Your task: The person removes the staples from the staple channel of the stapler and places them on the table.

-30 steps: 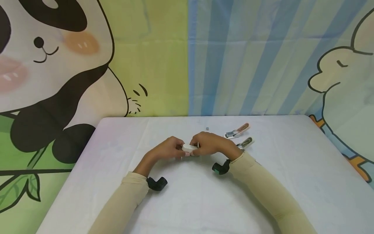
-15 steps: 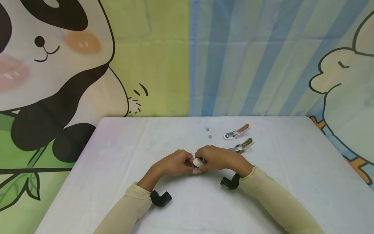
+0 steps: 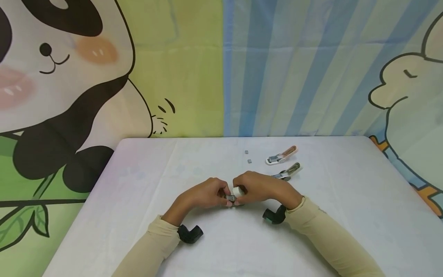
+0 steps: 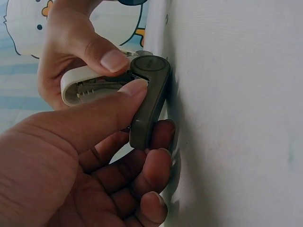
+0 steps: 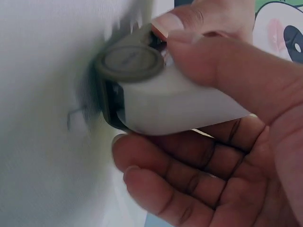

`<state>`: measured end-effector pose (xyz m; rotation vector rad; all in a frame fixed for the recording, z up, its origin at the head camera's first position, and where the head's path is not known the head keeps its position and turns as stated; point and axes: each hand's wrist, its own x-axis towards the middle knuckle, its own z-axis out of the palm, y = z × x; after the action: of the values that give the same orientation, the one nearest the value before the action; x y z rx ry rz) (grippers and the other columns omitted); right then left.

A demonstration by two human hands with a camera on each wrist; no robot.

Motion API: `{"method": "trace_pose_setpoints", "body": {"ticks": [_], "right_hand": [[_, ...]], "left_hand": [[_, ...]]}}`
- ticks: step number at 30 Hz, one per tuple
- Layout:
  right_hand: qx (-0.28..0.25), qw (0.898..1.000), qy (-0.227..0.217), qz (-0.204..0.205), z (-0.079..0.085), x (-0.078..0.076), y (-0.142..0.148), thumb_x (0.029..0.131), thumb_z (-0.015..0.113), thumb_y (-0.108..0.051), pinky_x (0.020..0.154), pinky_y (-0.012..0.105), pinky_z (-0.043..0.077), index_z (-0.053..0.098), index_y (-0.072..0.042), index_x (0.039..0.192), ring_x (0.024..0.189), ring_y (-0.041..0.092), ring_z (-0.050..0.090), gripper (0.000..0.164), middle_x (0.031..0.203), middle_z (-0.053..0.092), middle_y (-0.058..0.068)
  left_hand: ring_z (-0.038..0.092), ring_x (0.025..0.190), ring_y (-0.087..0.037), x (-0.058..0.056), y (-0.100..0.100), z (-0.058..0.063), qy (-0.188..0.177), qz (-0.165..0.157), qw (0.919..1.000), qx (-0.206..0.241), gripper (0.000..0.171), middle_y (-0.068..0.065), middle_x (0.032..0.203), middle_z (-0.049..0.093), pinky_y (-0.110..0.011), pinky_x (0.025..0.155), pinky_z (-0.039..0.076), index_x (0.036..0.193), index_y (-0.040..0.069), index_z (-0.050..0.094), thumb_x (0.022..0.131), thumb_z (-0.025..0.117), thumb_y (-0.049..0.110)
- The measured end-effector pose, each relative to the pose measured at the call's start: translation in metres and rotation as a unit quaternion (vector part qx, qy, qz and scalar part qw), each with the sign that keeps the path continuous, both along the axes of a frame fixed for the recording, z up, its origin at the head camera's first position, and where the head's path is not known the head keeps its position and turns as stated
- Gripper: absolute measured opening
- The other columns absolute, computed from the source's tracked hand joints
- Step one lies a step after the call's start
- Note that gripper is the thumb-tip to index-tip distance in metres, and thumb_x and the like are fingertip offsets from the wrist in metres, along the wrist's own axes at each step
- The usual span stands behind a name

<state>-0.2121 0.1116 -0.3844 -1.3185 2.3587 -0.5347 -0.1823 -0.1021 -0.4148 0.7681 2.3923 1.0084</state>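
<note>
A small stapler (image 3: 238, 192) is held between both hands just above the table, its white cover swung away from its dark olive base. In the left wrist view, the left hand (image 4: 61, 156) grips the olive base (image 4: 150, 113), its thumb pressing near the hinge. The right hand (image 5: 213, 175) holds the white cover (image 5: 175, 106), thumb on one side and fingers below, as the right wrist view shows. Inside the cover a spring and ribs are visible. From the head, left hand (image 3: 207, 193) and right hand (image 3: 261, 187) nearly meet; their fingers hide part of the stapler.
Behind the right hand lie a stapler with an orange-brown handle (image 3: 282, 156) and another with an olive handle (image 3: 287, 171). Two small grey staple blocks, one far (image 3: 246, 152) and one nearer (image 3: 249, 161), sit on the white-covered table (image 3: 155, 165). A printed curtain (image 3: 194, 77) hangs behind.
Both hands have come nearer the person and slightly right with the stapler. Its white cover now stands raised, showing metal inside. The nearer staple block and more of the olive-handled stapler have come into view.
</note>
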Motion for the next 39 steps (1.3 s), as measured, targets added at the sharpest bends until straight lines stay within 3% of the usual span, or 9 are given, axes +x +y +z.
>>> {"method": "trace_pose_setpoints", "body": {"ticks": [3, 8, 14, 18, 20, 25, 28, 32, 39], "right_hand": [[0.021, 0.999, -0.009, -0.023, 0.007, 0.002, 0.002, 0.085, 0.077, -0.025, 0.057, 0.025, 0.042, 0.061, -0.02, 0.082, 0.061, 0.004, 0.049, 0.017, 0.07, 0.054, -0.012], [0.112, 0.99, -0.019, -0.084, 0.017, 0.007, 0.004, 0.083, 0.079, -0.025, 0.059, 0.029, 0.044, 0.066, -0.019, 0.08, 0.064, 0.008, 0.052, 0.015, 0.073, 0.058, -0.011], [0.144, 0.985, -0.001, -0.1, 0.015, 0.009, 0.003, 0.082, 0.08, -0.025, 0.057, 0.029, 0.043, 0.065, -0.021, 0.074, 0.062, 0.008, 0.05, 0.018, 0.069, 0.057, -0.01], [0.139, 0.986, 0.001, -0.097, 0.017, 0.009, 0.005, 0.082, 0.079, -0.03, 0.06, 0.031, 0.044, 0.066, -0.021, 0.078, 0.065, 0.01, 0.052, 0.016, 0.072, 0.059, -0.01], [0.127, 0.987, 0.018, -0.097, 0.019, 0.01, 0.006, 0.084, 0.077, -0.034, 0.069, 0.032, 0.047, 0.07, -0.019, 0.087, 0.075, 0.01, 0.056, 0.017, 0.083, 0.062, -0.01], [-0.008, 0.995, 0.077, -0.071, 0.024, 0.018, 0.004, 0.093, 0.068, -0.029, 0.078, 0.031, 0.048, 0.07, -0.013, 0.101, 0.089, 0.012, 0.058, 0.018, 0.098, 0.063, -0.006], [-0.08, 0.995, 0.057, -0.022, 0.02, 0.024, -0.004, 0.096, 0.065, -0.02, 0.07, 0.025, 0.047, 0.069, -0.012, 0.099, 0.079, 0.007, 0.055, 0.01, 0.093, 0.061, -0.007], [-0.067, 0.997, 0.031, -0.002, 0.011, 0.027, -0.01, 0.093, 0.068, -0.021, 0.066, 0.022, 0.045, 0.068, -0.013, 0.093, 0.071, 0.003, 0.05, 0.007, 0.087, 0.057, -0.01], [-0.042, 0.998, 0.049, -0.003, 0.005, 0.024, -0.011, 0.09, 0.072, -0.011, 0.067, 0.021, 0.044, 0.074, -0.009, 0.087, 0.073, 0.004, 0.05, 0.004, 0.08, 0.052, -0.01]], "left_hand": [[0.052, 0.066, -0.009, 0.0, -0.001, 0.0, 0.0, -0.005, 1.0, -0.007, 0.012, 0.006, 0.076, 0.061, -0.026, 0.06, 0.043, 0.09, 0.013, 0.065, 0.086, 0.076, 0.016], [0.051, 0.065, -0.009, 0.0, -0.003, 0.001, 0.004, -0.005, 0.9998, -0.02, 0.013, 0.005, 0.076, 0.06, -0.026, 0.059, 0.042, 0.09, 0.014, 0.064, 0.086, 0.076, 0.016], [0.051, 0.065, -0.009, 0.002, -0.005, 0.0, 0.002, 0.001, 0.9999, -0.016, 0.014, 0.004, 0.076, 0.059, -0.026, 0.06, 0.042, 0.091, 0.013, 0.064, 0.085, 0.077, 0.016], [0.05, 0.066, -0.01, 0.002, -0.005, 0.0, -0.003, 0.009, 0.9999, -0.013, 0.014, 0.004, 0.076, 0.059, -0.027, 0.06, 0.041, 0.09, 0.013, 0.064, 0.084, 0.077, 0.016], [0.05, 0.066, -0.01, 0.002, -0.004, -0.001, -0.002, 0.011, 0.9999, -0.012, 0.014, 0.004, 0.076, 0.059, -0.027, 0.061, 0.042, 0.09, 0.014, 0.065, 0.084, 0.077, 0.018], [0.05, 0.068, -0.01, 0.001, -0.003, -0.005, -0.001, 0.01, 0.9999, -0.005, 0.016, 0.005, 0.078, 0.059, -0.027, 0.062, 0.042, 0.09, 0.014, 0.065, 0.084, 0.078, 0.021], [0.049, 0.069, -0.009, 0.002, -0.003, -0.005, -0.007, 0.01, 0.9999, 0.001, 0.015, 0.006, 0.076, 0.058, -0.027, 0.062, 0.041, 0.089, 0.016, 0.066, 0.083, 0.078, 0.021], [0.047, 0.069, -0.01, 0.001, -0.003, -0.006, -0.014, 0.012, 0.9998, 0.004, 0.013, 0.005, 0.075, 0.057, -0.028, 0.062, 0.04, 0.088, 0.017, 0.065, 0.084, 0.078, 0.018], [0.051, 0.071, -0.011, -0.003, 0.0, -0.004, -0.025, 0.011, 0.9996, 0.005, 0.021, 0.005, 0.078, 0.061, -0.028, 0.064, 0.043, 0.088, 0.013, 0.066, 0.078, 0.084, 0.017]]}}
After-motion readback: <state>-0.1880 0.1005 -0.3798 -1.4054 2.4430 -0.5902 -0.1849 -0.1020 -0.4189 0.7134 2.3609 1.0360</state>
